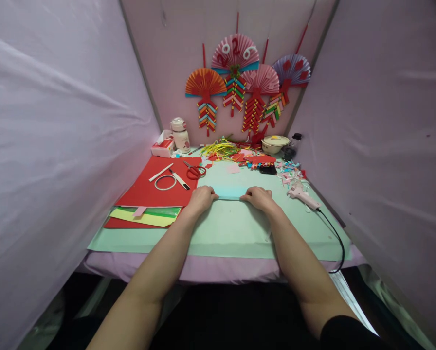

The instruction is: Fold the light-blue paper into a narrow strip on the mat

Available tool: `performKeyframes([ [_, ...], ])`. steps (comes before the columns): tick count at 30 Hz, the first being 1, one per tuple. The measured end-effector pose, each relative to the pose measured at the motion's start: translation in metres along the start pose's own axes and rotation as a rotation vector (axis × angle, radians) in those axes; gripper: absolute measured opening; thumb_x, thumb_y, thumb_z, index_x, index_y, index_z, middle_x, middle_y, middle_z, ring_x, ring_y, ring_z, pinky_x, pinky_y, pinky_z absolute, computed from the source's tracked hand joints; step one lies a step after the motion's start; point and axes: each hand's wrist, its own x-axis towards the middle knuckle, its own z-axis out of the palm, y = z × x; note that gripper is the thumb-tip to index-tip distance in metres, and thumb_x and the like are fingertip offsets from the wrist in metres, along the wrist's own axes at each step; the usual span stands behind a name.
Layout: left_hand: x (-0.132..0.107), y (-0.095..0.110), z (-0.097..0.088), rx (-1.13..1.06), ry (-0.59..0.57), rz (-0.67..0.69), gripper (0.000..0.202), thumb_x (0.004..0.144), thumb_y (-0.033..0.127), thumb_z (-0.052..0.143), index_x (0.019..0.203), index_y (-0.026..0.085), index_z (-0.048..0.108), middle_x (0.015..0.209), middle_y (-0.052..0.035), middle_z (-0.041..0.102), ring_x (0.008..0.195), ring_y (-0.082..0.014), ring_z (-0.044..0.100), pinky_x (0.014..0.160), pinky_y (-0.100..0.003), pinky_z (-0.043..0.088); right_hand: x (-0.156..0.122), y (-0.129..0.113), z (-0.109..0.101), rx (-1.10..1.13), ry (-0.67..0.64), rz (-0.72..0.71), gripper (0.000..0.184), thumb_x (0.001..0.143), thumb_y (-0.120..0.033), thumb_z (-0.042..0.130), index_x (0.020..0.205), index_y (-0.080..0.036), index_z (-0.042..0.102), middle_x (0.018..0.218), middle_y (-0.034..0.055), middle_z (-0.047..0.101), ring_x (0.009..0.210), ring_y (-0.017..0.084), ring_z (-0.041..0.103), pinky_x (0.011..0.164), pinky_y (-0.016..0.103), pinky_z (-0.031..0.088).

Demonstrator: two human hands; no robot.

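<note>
A light blue strip of paper (231, 192) lies across the middle of the pale green table cover (225, 228). Its left end is pinched in my left hand (204, 196), fingers closed at the near corner. At the opposite end my right hand (259, 197) grips the paper the same way. Along the near edge runs a narrow band that looks folded. Just beyond my left hand sit red-handled scissors (195, 170), and a small pink paper square (233, 168) lies past the blue strip.
Red sheets (145, 187) on the left carry a utility knife (179, 180), a white pen (161, 172) and a roll of tape (165, 183). A glue gun (303, 196) with a black cord lies right. Paper scraps (290, 170), a lidded bowl (275, 144) and a jug (180, 136) stand behind.
</note>
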Motion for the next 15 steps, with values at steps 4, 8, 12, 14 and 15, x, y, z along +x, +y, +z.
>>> performKeyframes([
  [4, 0.001, -0.001, -0.004, -0.020, -0.016, -0.083, 0.031, 0.084, 0.045, 0.063, 0.090, 0.017, 0.073, 0.097, -0.0128, 0.072, 0.092, -0.0267, 0.065, 0.074, -0.030, 0.045, 0.003, 0.009, -0.003, -0.025, 0.000, 0.081, 0.035, 0.082, -0.054, 0.061, 0.079, -0.021, 0.072, 0.092, 0.0099, 0.070, 0.100, 0.028, 0.057, 0.084, 0.039, 0.033],
  [8, 0.003, 0.001, -0.009, 0.037, -0.029, -0.181, 0.041, 0.079, 0.054, 0.065, 0.090, 0.016, 0.072, 0.098, -0.0151, 0.072, 0.094, -0.0294, 0.065, 0.075, -0.031, 0.045, 0.004, 0.013, -0.006, -0.005, -0.009, 0.143, 0.037, 0.079, -0.057, 0.063, 0.074, -0.021, 0.072, 0.091, 0.0097, 0.070, 0.101, 0.029, 0.056, 0.086, 0.041, 0.034],
  [12, 0.008, 0.002, -0.010, 0.079, -0.051, -0.235, 0.043, 0.078, 0.056, 0.065, 0.091, 0.016, 0.072, 0.101, -0.0168, 0.072, 0.097, -0.0319, 0.065, 0.079, -0.034, 0.045, 0.005, 0.015, -0.009, 0.010, -0.028, 0.155, 0.033, 0.080, -0.053, 0.063, 0.079, -0.021, 0.073, 0.096, 0.0102, 0.070, 0.102, 0.028, 0.056, 0.088, 0.043, 0.035],
  [14, 0.010, 0.001, -0.010, 0.071, -0.063, -0.233, 0.041, 0.080, 0.055, 0.063, 0.090, 0.016, 0.072, 0.103, -0.0165, 0.072, 0.099, -0.0318, 0.065, 0.081, -0.035, 0.045, 0.005, 0.017, -0.010, 0.026, -0.055, 0.156, 0.030, 0.081, -0.049, 0.062, 0.083, -0.021, 0.073, 0.100, 0.0104, 0.070, 0.102, 0.028, 0.057, 0.088, 0.043, 0.035],
  [15, 0.011, 0.000, -0.009, 0.066, -0.067, -0.235, 0.039, 0.081, 0.054, 0.063, 0.090, 0.017, 0.072, 0.103, -0.0161, 0.072, 0.100, -0.0315, 0.064, 0.082, -0.035, 0.045, 0.006, 0.019, -0.010, 0.035, -0.067, 0.158, 0.030, 0.081, -0.049, 0.062, 0.084, -0.021, 0.073, 0.102, 0.0103, 0.070, 0.101, 0.028, 0.057, 0.088, 0.042, 0.035],
])
